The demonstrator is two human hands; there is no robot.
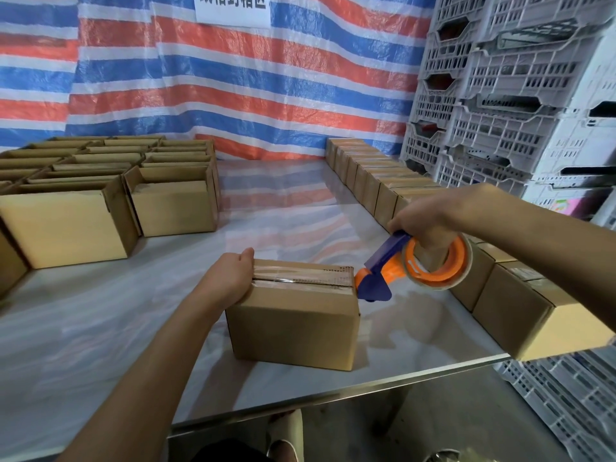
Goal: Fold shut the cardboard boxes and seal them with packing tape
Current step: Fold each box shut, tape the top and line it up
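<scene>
A small cardboard box [293,328] with its flaps folded shut sits near the table's front edge. Clear tape runs along its top seam. My left hand [230,278] presses down on the box's top left end, fingers curled over the left edge. My right hand [423,221] grips an orange and blue tape dispenser [430,265] holding a roll of clear tape. The dispenser's blade end touches the box's top right edge.
Several open cardboard boxes [66,225] stand at the left and back left. A row of closed boxes [520,301] runs along the table's right side. Grey plastic crates [506,95] are stacked at the right. A striped tarp [233,85] hangs behind the white table [116,328].
</scene>
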